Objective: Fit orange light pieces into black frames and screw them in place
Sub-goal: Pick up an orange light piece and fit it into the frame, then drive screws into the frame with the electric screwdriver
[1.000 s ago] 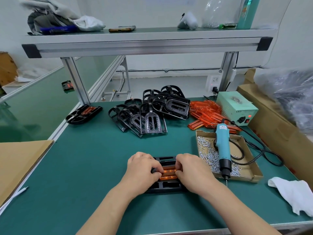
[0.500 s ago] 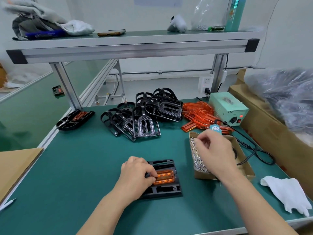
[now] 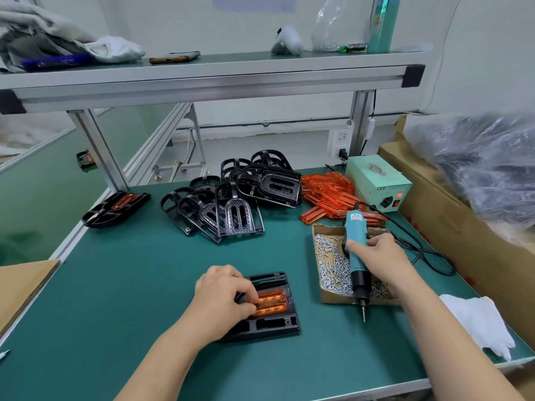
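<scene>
The frame (image 3: 273, 324) lies flat at 6 o'clock on the mat (image 3: 115, 314), the piece (image 3: 273, 303) seated in it. My left hand (image 3: 223, 296) pinches the piece's left end with curled fingers. At 4 o'clock, my right hand (image 3: 385, 259) wraps the driver (image 3: 355, 250) over the screw box (image 3: 335, 299).

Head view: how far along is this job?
Done: one filled frame lies far left, and an orange piece sits in the near frame. In hand: the left hand holds that piece; the right hand grips the screwdriver over the screw tray. Left: probably screwing this one, then the frame pile and orange pile.
</scene>
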Motion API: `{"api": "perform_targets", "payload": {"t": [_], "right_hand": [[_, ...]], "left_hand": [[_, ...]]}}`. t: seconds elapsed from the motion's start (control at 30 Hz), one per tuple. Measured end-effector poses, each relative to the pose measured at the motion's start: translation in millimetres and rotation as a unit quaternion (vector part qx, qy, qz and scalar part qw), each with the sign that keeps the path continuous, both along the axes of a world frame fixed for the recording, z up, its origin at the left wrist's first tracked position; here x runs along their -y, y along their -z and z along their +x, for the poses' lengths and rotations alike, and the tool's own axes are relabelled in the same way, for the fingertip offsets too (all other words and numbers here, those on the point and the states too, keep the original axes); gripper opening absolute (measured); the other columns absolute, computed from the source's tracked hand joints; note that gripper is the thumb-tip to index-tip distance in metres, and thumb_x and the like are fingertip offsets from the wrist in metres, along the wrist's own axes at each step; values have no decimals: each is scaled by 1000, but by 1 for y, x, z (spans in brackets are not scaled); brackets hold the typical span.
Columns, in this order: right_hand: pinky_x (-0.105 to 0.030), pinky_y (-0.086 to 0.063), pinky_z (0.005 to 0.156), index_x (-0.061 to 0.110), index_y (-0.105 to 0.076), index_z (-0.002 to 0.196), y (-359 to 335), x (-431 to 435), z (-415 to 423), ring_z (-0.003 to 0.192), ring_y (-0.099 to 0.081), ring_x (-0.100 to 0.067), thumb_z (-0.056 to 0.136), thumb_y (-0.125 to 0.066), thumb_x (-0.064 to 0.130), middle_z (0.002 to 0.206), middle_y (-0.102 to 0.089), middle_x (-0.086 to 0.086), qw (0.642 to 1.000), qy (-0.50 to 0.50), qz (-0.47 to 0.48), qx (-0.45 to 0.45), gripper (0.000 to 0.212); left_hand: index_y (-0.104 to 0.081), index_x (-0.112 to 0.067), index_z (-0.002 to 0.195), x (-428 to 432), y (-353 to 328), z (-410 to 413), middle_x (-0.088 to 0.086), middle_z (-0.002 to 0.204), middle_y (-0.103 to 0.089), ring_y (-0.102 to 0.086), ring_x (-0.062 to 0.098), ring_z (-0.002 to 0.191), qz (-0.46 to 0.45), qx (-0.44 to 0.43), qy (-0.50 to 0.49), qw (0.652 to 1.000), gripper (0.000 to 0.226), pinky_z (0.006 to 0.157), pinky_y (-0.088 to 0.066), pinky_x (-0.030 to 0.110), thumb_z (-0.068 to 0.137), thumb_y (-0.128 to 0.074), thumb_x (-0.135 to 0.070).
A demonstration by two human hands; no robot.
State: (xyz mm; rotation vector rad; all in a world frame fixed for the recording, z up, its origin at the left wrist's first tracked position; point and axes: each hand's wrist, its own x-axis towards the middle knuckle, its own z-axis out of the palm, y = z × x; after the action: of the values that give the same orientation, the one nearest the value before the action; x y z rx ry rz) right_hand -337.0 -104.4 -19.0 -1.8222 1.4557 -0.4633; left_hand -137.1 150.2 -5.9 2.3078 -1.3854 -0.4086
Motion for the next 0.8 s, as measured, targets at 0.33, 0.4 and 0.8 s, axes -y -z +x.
{"api": "perform_targets", "payload": {"t": [0.33, 0.4, 0.8], "right_hand": [[-38, -53, 67, 21, -60, 98, 0, -14, 5, 80, -66, -19, 82, -71, 55, 89, -68, 0, 998, 8, 31, 56, 39], [-40, -55, 64, 21, -63, 90, -1, -16, 5, 74, -65, -22, 83, -71, 47, 85, -67, -4, 993, 10, 56, 100, 29], [-18, -38, 33, 6, -56, 101, -23, -7, -13, 41, -47, -9, 92, -64, 31, 68, -53, -5, 823, 38, 292, 486, 27]], "left_hand": [[-70, -42, 111, 60, -27, -31, -14, 111, -63, -49, 16, 114, -56, 155, 35, 986, 24, 104, -34, 36, 89, -60, -47], [-67, -39, 120, 78, -25, -53, -15, 126, -59, -40, 14, 126, -58, 144, 142, 978, 33, 111, -24, 36, 89, -61, -46], [-75, -28, 101, 88, 1, -90, -6, 97, -67, -46, 17, 98, -49, 86, 254, 962, 23, 89, -35, 34, 92, -55, -20]]}}
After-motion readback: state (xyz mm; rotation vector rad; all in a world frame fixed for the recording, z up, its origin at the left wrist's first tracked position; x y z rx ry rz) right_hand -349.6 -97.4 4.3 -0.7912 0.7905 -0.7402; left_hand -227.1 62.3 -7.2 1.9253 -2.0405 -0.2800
